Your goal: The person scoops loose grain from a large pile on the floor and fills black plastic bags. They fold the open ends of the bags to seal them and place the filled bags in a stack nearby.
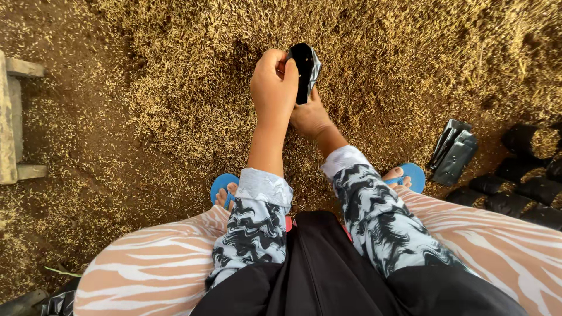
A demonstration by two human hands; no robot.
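A small black plastic bag (305, 71) is held upright with its mouth open over a big heap of rice husk (175, 76). My left hand (273, 88) grips the bag's near left rim from above. Lower down, my right hand (309, 116) holds the bag's bottom side, partly behind my left wrist. I cannot tell what is inside the bag.
A stack of flat empty black bags (452, 151) lies on the ground at the right. Filled black bags (530, 140) lie in a row beyond it. A wooden stool edge (12, 117) is at the far left. My feet in blue sandals (225, 188) rest on the husk.
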